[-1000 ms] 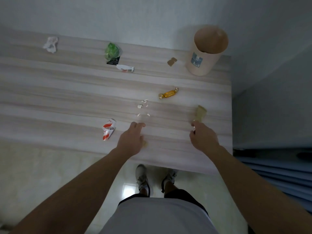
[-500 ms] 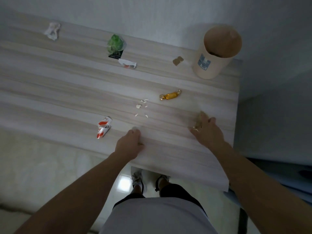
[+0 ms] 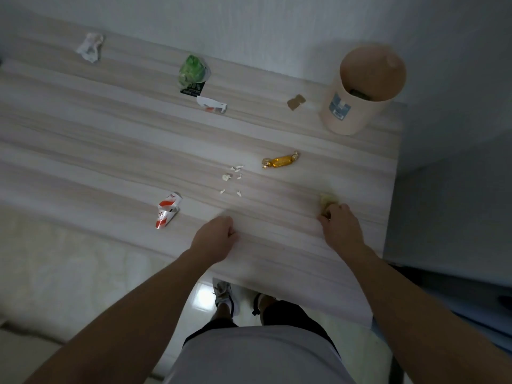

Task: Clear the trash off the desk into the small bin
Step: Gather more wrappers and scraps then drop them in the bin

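Note:
A small tan bin stands at the desk's far right corner with something dark inside. My right hand is pinched on a pale yellow scrap near the desk's right edge. My left hand rests curled on the desk near the front edge, and what it holds, if anything, is hidden. On the desk lie a gold candy wrapper, white crumbs, a red-and-white wrapper, a green packet, a torn white wrapper, a brown scrap and a crumpled white tissue.
The striped light wood desk meets a white wall behind. Its right edge drops to a dark gap with blue furniture below. My legs and shoes stand on the tiled floor at the front edge.
My right hand lay flat over the yellow scrap half a second ago and now pinches it, with the scrap showing beyond the fingers. The left hand stays curled near the front edge.

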`<state>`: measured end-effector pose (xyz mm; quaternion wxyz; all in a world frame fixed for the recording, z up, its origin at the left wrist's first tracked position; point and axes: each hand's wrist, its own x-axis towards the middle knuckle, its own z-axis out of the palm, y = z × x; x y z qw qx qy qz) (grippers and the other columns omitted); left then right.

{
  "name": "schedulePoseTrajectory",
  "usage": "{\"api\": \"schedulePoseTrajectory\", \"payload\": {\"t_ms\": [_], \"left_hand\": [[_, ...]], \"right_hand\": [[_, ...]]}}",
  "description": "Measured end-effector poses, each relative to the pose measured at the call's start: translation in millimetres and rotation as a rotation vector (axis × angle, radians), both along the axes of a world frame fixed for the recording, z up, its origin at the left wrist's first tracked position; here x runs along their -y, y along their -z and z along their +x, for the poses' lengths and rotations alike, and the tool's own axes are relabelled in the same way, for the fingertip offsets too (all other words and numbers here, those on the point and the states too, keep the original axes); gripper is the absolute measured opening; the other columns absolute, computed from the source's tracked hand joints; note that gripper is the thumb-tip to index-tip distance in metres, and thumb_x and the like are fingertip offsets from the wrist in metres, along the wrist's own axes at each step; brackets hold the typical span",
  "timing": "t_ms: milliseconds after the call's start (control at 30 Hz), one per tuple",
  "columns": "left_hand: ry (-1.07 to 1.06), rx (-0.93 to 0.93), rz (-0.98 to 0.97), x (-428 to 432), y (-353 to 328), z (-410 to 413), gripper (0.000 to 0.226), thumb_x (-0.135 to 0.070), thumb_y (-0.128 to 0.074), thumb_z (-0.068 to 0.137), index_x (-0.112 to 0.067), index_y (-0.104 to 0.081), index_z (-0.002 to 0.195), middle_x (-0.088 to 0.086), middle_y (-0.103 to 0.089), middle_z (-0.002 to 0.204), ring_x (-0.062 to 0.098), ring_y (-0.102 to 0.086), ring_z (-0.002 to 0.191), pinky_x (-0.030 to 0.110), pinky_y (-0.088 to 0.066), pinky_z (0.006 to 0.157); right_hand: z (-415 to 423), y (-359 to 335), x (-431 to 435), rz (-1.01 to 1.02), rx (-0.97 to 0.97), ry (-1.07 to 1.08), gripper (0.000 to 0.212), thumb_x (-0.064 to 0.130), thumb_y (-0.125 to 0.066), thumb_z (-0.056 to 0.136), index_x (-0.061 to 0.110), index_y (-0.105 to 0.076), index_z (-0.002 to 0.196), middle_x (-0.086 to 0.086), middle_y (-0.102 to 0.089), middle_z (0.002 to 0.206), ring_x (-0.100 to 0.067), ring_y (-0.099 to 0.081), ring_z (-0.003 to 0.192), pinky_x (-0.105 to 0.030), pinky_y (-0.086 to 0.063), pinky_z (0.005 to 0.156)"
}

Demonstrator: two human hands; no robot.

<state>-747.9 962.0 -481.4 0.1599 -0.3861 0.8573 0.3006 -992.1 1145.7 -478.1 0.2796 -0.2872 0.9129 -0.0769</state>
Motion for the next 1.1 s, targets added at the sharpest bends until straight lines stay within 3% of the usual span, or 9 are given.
{"api": "schedulePoseTrajectory", "payload": {"t_ms": [133, 400, 633, 933, 1033, 1100], "left_hand": [[0.007, -0.002, -0.010, -2, -5, 0, 0.034, -0.026, -0.054, 0.088, -0.025, -0.031, 0.063, -0.002, -0.041, 0.066, 0.023, -0.045, 0.066, 0.031, -0.027, 0.058], [0.010, -0.028, -0.056, 13, -20, 9, 0.029, -0.016, -0.051, 0.086, -0.019, -0.035, 0.062, 0.004, -0.043, 0.076, 0.019, -0.045, 0.066, 0.028, -0.029, 0.055], [-0.014, -0.090, -0.055, 24, -31, 22, 0.020, -0.008, -0.047, 0.088, -0.016, -0.039, 0.071, 0.003, -0.045, 0.076, 0.017, -0.045, 0.066, 0.025, -0.028, 0.054], [-0.066, -0.131, -0.122, 49, -43, 59, 0.015, -0.011, -0.048, 0.089, -0.015, -0.045, 0.075, -0.001, -0.050, 0.063, 0.014, -0.048, 0.058, 0.023, -0.027, 0.048], [-0.074, -0.143, -0.123, 62, -42, 76, 0.010, -0.018, -0.053, 0.090, -0.015, -0.048, 0.082, 0.002, -0.056, 0.073, 0.021, -0.055, 0.067, 0.027, -0.037, 0.059], [-0.086, -0.170, -0.116, 72, -38, 87, 0.002, -0.018, -0.052, 0.091, -0.017, -0.051, 0.091, 0.006, -0.062, 0.084, 0.027, -0.060, 0.077, 0.030, -0.041, 0.067]], "right_hand": [[2, 0, 2, 0.029, 0.010, -0.032, 0.027, 0.026, -0.049, 0.098, 0.001, -0.053, 0.105, -0.020, -0.050, 0.111, -0.037, -0.055, 0.096, -0.037, -0.041, 0.077], [24, -21, 10, -0.039, 0.019, 0.121, 0.028, 0.023, -0.042, 0.097, 0.000, -0.049, 0.112, -0.019, -0.051, 0.112, -0.035, -0.054, 0.098, -0.036, -0.044, 0.076], [49, -39, 20, -0.107, -0.013, 0.120, 0.023, 0.023, -0.040, 0.098, 0.005, -0.043, 0.083, -0.012, -0.050, 0.076, -0.031, -0.051, 0.072, -0.035, -0.034, 0.065], [87, -62, 38, -0.043, -0.078, 0.073, 0.015, 0.019, -0.046, 0.096, 0.008, -0.039, 0.089, -0.006, -0.049, 0.067, -0.031, -0.053, 0.067, -0.034, -0.037, 0.057], [101, -68, 48, -0.060, -0.055, 0.103, 0.011, 0.013, -0.046, 0.096, 0.008, -0.042, 0.105, -0.011, -0.056, 0.078, -0.030, -0.053, 0.073, -0.035, -0.039, 0.063], [109, -68, 56, -0.058, -0.056, 0.109, 0.024, 0.010, -0.044, 0.095, 0.008, -0.044, 0.120, -0.016, -0.062, 0.093, -0.031, -0.056, 0.082, -0.035, -0.040, 0.070]]}}
